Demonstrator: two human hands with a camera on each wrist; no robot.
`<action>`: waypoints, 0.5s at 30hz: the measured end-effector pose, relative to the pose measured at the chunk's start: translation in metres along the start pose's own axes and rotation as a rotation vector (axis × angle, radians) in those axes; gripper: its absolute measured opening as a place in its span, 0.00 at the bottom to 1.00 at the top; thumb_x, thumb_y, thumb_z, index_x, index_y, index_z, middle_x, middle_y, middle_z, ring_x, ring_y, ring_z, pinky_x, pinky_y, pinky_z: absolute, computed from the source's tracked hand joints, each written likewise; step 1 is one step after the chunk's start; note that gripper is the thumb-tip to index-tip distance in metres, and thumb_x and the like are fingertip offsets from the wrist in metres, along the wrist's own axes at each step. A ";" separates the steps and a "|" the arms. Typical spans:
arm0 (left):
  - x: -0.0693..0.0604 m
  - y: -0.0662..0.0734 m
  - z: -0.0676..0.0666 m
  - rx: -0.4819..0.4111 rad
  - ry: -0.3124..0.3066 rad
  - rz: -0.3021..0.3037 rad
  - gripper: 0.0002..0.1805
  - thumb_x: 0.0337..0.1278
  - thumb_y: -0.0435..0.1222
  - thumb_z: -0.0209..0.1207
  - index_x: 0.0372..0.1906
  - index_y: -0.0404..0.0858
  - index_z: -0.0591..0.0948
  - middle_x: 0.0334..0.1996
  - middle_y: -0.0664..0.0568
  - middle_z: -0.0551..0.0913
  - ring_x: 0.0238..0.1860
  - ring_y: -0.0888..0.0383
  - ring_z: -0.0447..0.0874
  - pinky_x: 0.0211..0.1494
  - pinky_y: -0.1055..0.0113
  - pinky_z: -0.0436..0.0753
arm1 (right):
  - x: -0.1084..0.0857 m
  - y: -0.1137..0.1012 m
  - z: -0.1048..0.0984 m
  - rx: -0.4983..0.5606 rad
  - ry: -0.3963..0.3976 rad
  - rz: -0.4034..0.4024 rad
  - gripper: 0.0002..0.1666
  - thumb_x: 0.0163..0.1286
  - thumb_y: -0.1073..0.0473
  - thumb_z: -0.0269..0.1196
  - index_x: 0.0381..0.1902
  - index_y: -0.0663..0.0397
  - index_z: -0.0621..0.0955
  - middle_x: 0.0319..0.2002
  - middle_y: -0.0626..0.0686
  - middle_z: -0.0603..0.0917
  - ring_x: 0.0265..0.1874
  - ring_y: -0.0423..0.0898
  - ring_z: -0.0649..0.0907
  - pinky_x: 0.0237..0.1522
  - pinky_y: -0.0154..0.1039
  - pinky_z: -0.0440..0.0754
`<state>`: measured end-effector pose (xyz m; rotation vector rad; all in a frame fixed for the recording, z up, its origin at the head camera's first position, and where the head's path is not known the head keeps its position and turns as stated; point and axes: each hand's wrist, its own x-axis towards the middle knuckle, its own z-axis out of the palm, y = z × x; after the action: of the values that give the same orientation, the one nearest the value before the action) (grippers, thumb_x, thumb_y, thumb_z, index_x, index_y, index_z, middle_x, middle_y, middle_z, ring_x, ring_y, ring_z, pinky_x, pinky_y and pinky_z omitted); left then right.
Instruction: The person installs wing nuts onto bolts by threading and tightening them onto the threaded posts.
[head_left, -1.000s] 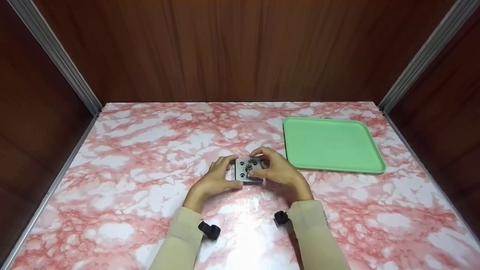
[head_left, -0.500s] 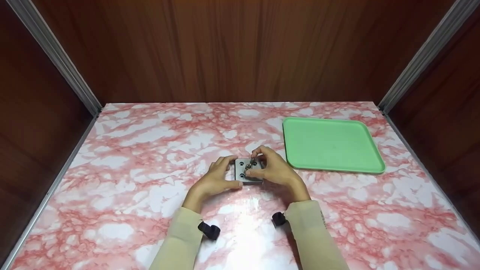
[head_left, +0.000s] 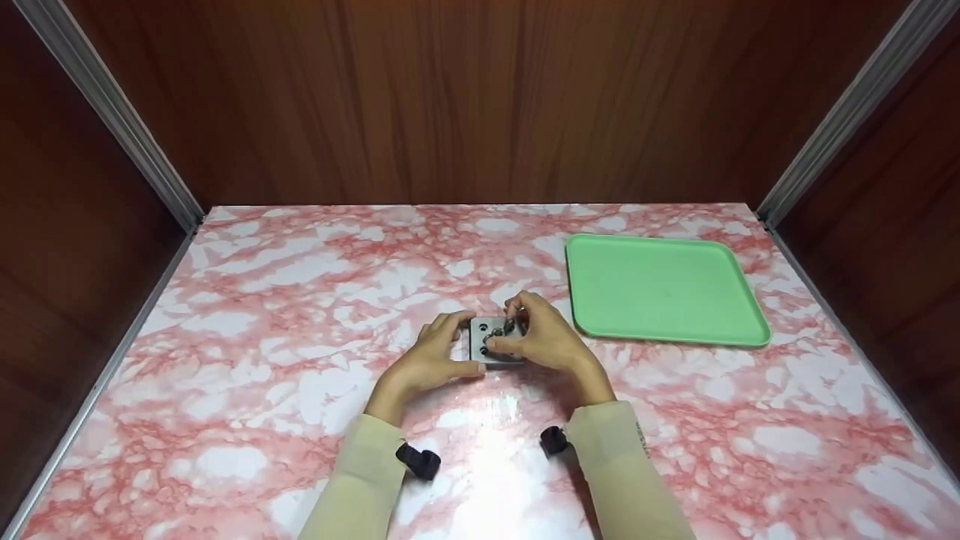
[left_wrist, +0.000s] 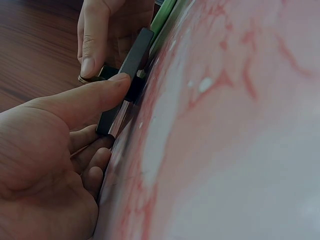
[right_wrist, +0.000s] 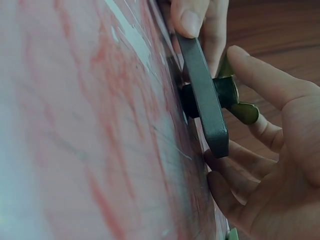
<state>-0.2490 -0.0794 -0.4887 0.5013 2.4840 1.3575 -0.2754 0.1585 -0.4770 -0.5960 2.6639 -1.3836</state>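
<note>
A small grey metal plate (head_left: 479,340) with holes near its corners lies in the middle of the table. My left hand (head_left: 430,361) grips it by its left side, thumb on the near edge and fingertips at the far edge. A brass-coloured wing nut (right_wrist: 245,113) sits at the plate's centre. My right hand (head_left: 553,339) holds the nut's wings, with the thumb pressed against one wing and fingers by the other. In the right wrist view a dark round part (right_wrist: 189,101) sticks out under the plate and keeps it raised off the tabletop.
A green tray (head_left: 664,289) lies to the right, behind my right hand. Red-and-white marbled tabletop (head_left: 300,300) surrounds the plate. Brown wood-grain panels (head_left: 480,105) stand at the back and both sides. Each wrist carries a black camera mount (head_left: 418,460).
The wing nut has turned clockwise as seen from above. My right thumb has moved left across the plate, and the right forearm shifted slightly left. The left hand and plate stay still.
</note>
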 end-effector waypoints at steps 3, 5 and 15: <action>0.000 0.000 0.000 0.005 0.000 0.001 0.51 0.56 0.42 0.76 0.83 0.45 0.62 0.76 0.48 0.67 0.72 0.44 0.64 0.75 0.42 0.68 | 0.000 -0.001 0.001 -0.012 0.009 0.008 0.28 0.60 0.50 0.82 0.40 0.53 0.74 0.39 0.52 0.75 0.37 0.47 0.74 0.42 0.44 0.72; 0.000 0.000 0.000 0.010 -0.001 0.003 0.52 0.57 0.42 0.76 0.83 0.45 0.62 0.76 0.48 0.67 0.72 0.44 0.64 0.75 0.42 0.68 | -0.001 -0.002 0.002 -0.019 0.018 0.006 0.28 0.60 0.49 0.82 0.39 0.54 0.74 0.38 0.52 0.74 0.37 0.48 0.74 0.42 0.44 0.72; 0.001 -0.001 0.000 0.030 0.002 0.016 0.51 0.57 0.42 0.76 0.83 0.44 0.63 0.75 0.48 0.68 0.71 0.44 0.65 0.75 0.44 0.68 | 0.002 0.000 0.002 -0.057 0.023 -0.034 0.28 0.62 0.49 0.81 0.31 0.55 0.72 0.34 0.50 0.73 0.34 0.45 0.72 0.39 0.43 0.70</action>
<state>-0.2504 -0.0790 -0.4895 0.5272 2.5110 1.3289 -0.2761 0.1559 -0.4779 -0.6369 2.7327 -1.3347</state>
